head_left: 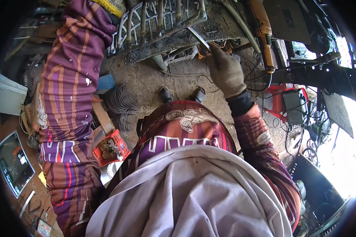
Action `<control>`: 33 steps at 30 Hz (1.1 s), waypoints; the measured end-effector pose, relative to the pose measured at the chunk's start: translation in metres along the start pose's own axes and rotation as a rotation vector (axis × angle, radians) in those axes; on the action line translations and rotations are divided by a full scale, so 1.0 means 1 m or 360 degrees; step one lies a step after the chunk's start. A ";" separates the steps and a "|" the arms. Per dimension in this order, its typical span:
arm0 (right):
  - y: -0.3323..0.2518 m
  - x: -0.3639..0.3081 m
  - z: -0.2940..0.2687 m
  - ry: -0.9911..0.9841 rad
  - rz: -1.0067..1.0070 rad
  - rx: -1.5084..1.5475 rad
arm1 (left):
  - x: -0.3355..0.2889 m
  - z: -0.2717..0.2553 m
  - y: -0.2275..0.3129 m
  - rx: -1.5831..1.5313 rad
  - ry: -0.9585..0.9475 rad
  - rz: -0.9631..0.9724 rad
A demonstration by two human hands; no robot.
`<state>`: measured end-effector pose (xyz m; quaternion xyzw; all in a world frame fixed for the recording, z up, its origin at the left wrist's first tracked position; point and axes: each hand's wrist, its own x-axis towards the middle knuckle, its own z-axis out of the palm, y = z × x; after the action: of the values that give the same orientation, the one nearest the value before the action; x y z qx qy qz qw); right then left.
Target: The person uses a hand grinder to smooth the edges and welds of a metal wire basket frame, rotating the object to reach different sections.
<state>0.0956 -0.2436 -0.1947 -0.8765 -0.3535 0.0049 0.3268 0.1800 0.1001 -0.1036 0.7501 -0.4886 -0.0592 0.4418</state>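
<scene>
My right hand (225, 71), in a tan work glove with a dark cuff, is closed around one end of a thin, flat metal strip (199, 38). The strip's far tip reaches the near edge of a welded metal rack (161, 29) of bars and grid wire, and I cannot tell if they touch. My left arm stretches to the top edge of the view. A yellow knit cuff (108, 7) shows at its wrist. Most of that hand lies beyond the picture, so its fingers are hidden.
The rack rests on a dark, dirty workbench (221, 27). An orange power tool (261, 23) lies at the bench's right, its cable hanging down. Coiled wire (122, 98) and a red crate (111, 148) are on the floor at left. A red-framed machine (292, 104) stands right, among loose cables.
</scene>
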 end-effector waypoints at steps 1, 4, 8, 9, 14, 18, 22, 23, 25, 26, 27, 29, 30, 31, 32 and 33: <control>0.001 0.000 -0.007 0.0020 -0.0011 0.0121 | 0.000 0.002 -0.001 -0.0014 -0.0003 0.0004; -0.002 0.005 -0.008 0.0152 0.0218 0.0481 | 0.004 0.004 -0.005 -0.0048 -0.0015 0.0024; 0.009 0.015 -0.013 -0.0110 -0.0038 0.0082 | 0.011 -0.002 -0.006 -0.0060 -0.0041 0.0049; 0.010 0.015 -0.016 -0.0060 -0.0066 0.0187 | 0.011 -0.003 -0.006 -0.0063 -0.0047 0.0049; 0.011 0.014 -0.008 0.0196 -0.0032 0.0362 | 0.013 0.000 -0.008 -0.0110 -0.0066 0.0070; 0.016 0.020 -0.020 -0.0086 -0.0120 0.0089 | 0.012 -0.003 -0.007 -0.0132 -0.0085 0.0073; 0.014 0.019 -0.018 0.0073 -0.0067 0.0188 | 0.012 -0.005 -0.008 -0.0158 -0.0095 0.0096; 0.014 0.020 -0.019 0.0006 -0.0157 0.0057 | 0.012 -0.007 -0.008 -0.0160 -0.0100 0.0098; 0.010 0.015 -0.022 -0.0052 -0.0132 0.0091 | 0.010 -0.007 -0.008 -0.0174 -0.0102 0.0106; 0.007 0.011 -0.019 -0.0058 -0.0131 0.0088 | 0.009 -0.006 -0.010 -0.0186 -0.0100 0.0112; 0.002 0.006 -0.013 0.0156 -0.0137 0.0146 | 0.008 -0.004 -0.011 -0.0197 -0.0098 0.0119; 0.010 -0.001 0.002 0.0295 -0.0110 0.0168 | 0.010 -0.005 -0.012 -0.0215 -0.0107 0.0138; 0.012 -0.001 0.001 0.0297 -0.0106 0.0164 | 0.011 -0.005 -0.012 -0.0224 -0.0113 0.0148; 0.014 0.001 0.002 0.0189 -0.0104 0.0089 | 0.010 -0.006 -0.012 -0.0228 -0.0118 0.0150; 0.014 0.003 0.002 0.0082 -0.0101 0.0014 | 0.010 -0.007 -0.012 -0.0233 -0.0124 0.0152; 0.010 0.005 -0.003 0.0071 0.0017 0.0093 | 0.010 -0.008 -0.012 -0.0237 -0.0130 0.0154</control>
<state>0.1058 -0.2477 -0.1974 -0.8684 -0.3410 -0.0025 0.3599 0.1979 0.0992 -0.1041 0.6875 -0.5361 -0.1044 0.4785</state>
